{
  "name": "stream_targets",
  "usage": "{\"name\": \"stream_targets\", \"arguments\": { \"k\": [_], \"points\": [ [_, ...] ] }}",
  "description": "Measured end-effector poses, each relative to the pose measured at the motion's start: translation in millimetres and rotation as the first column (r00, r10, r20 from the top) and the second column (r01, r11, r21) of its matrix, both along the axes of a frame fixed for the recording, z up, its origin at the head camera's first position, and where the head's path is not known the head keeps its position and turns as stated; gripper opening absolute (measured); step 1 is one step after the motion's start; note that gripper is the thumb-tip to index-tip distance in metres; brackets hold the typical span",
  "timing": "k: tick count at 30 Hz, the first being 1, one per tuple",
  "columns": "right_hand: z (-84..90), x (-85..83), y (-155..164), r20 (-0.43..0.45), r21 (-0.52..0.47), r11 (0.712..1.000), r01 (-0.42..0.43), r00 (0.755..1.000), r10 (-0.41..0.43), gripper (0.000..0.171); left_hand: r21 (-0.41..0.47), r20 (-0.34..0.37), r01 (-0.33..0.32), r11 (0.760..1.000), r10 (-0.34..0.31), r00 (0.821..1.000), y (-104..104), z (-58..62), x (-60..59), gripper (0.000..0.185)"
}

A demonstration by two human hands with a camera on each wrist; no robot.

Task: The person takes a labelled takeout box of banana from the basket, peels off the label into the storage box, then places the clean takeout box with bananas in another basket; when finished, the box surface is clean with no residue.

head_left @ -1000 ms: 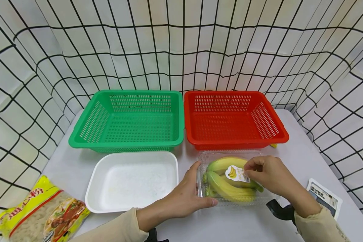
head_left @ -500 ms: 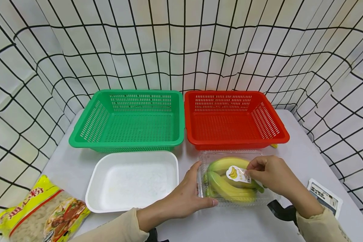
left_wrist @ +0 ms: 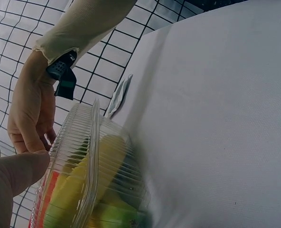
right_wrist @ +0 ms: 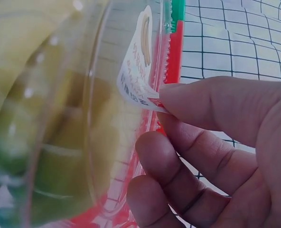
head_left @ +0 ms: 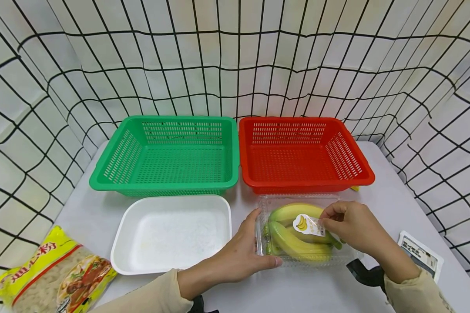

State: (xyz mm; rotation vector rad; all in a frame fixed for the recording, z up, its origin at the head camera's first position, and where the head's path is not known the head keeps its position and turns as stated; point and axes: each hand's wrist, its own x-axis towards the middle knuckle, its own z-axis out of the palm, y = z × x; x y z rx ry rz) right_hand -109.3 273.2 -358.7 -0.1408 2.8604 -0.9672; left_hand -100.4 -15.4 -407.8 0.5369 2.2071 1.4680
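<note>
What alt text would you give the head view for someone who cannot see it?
A right hand pinches the sticker on a clear box of bananas while the left hand grips its side. Behind stand a green basket and a red basket.

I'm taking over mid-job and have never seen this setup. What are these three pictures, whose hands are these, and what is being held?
There is no machine: a person works with bare hands and wears three cameras. The wide picture comes from the head, looking down at a white table. The other two come from the wrists, very close up.

On the table stand a green basket and a red basket, both showing nothing inside, with a white tray in front. A yellow food bag lies at the near left.

The left hand steadies a clear plastic box of bananas. The right hand pinches the edge of the box's sticker label, which the right wrist view shows partly lifted.
</note>
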Motion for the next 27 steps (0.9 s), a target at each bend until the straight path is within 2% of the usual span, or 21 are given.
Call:
{"name": "stream_targets", "arguments": {
  "k": [9,27],
  "points": [
    [0.1,2.0,-0.7,-0.006,-0.008,1.0,-0.012,1.0,0.012,0.006,-0.012,0.015,-0.004,1.0,0.004,1.0,0.5,1.3,0.9,0.116],
    [2.7,-0.1,0.0,0.039,-0.047,0.999,-0.009,0.999,0.011,0.006,-0.014,-0.01,-0.004,1.0,0.004,1.0,0.3,1.9,0.8,0.115]
  ]
}}
